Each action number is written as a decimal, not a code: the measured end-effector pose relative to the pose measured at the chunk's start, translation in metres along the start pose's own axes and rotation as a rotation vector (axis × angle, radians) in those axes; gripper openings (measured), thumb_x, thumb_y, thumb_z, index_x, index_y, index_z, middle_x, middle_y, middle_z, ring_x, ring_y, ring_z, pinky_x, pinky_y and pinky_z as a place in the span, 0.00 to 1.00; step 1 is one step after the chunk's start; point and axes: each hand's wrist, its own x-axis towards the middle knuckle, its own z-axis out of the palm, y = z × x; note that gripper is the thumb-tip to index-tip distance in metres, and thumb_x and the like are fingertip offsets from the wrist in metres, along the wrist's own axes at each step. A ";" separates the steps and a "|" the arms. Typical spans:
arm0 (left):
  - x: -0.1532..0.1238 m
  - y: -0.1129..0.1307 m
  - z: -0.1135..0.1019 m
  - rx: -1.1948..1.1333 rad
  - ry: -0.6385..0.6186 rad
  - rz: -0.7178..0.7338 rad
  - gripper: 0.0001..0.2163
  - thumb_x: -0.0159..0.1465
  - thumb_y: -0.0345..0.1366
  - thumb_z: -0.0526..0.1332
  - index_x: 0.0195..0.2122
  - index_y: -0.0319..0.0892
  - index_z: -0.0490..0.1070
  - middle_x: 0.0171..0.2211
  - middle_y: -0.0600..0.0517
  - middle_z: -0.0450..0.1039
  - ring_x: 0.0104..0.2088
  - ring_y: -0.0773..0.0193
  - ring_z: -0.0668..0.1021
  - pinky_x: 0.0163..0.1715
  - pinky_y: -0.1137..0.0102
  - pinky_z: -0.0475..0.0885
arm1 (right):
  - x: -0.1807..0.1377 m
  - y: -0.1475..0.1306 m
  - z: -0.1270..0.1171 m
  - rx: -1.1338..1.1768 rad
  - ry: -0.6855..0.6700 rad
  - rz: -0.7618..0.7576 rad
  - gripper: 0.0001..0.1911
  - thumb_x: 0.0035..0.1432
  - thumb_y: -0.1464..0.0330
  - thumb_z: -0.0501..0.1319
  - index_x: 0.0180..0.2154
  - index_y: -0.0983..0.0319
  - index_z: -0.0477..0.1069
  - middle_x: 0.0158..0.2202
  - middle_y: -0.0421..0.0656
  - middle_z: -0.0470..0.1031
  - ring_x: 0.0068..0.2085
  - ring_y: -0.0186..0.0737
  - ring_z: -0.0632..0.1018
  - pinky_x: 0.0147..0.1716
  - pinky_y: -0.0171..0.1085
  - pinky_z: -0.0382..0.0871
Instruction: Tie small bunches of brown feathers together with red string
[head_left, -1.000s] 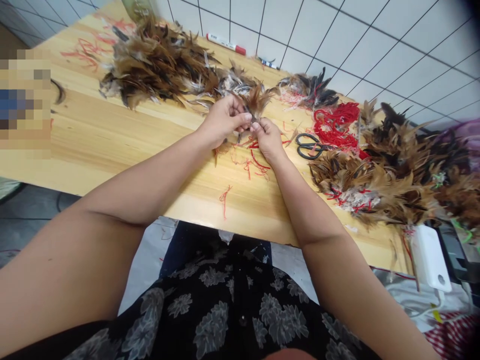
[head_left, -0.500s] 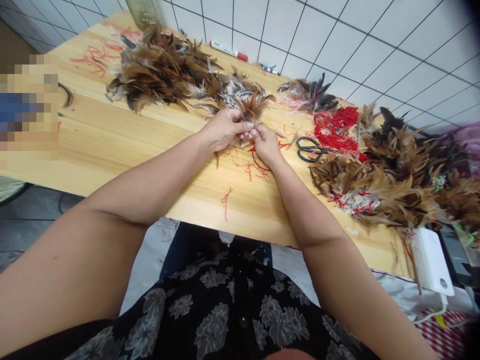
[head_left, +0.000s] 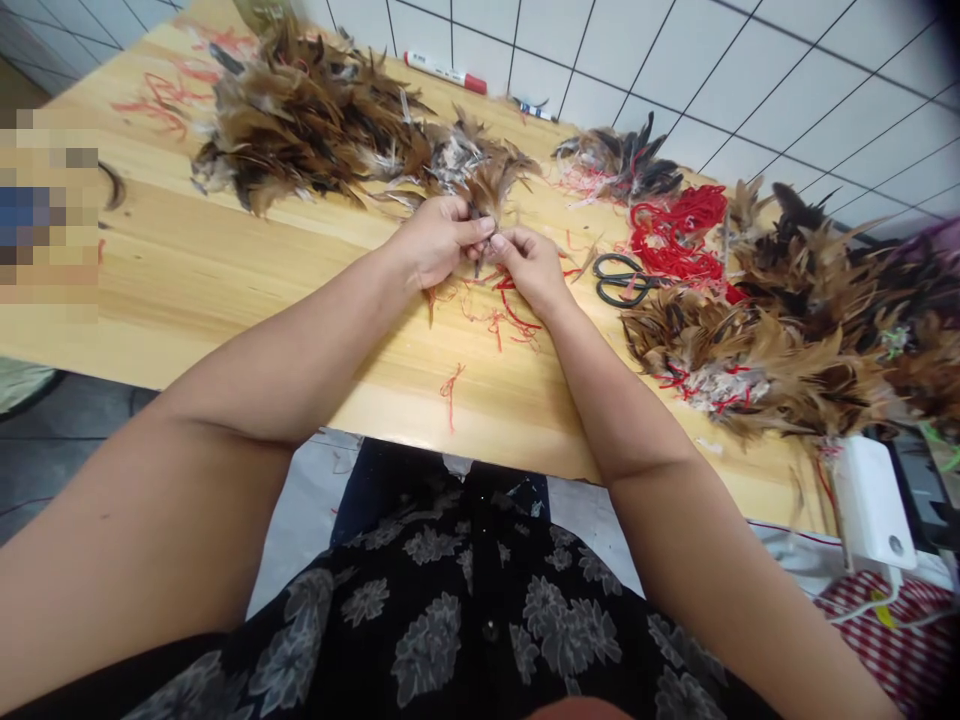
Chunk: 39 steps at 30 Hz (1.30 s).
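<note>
Over the middle of a wooden table [head_left: 225,270], my left hand [head_left: 435,240] pinches the stems of a small bunch of brown feathers [head_left: 487,190]. My right hand [head_left: 532,270] meets it from the right, fingertips pinched at the same stems, where a red thread [head_left: 517,315] trails down onto the table. What the right fingers grip is too small to tell. A big heap of loose brown feathers [head_left: 307,120] lies just behind my left hand.
Black scissors [head_left: 622,280] lie right of my hands beside a tangle of red string [head_left: 675,235]. Tied feather bundles [head_left: 757,350] fill the right end. A red-capped marker [head_left: 446,72] lies by the tiled wall. A white device [head_left: 874,505] sits at the right edge.
Both hands stay pinched together on the feather bunch, with only small finger shifts. The view has drifted slightly.
</note>
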 end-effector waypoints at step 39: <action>-0.011 0.022 0.004 -0.129 -0.096 -0.099 0.21 0.84 0.23 0.69 0.31 0.42 0.76 0.26 0.53 0.75 0.31 0.68 0.74 0.37 0.73 0.73 | -0.005 -0.028 0.000 0.158 -0.022 0.119 0.35 0.66 0.33 0.75 0.33 0.57 0.80 0.39 0.43 0.88 0.46 0.43 0.86 0.59 0.44 0.83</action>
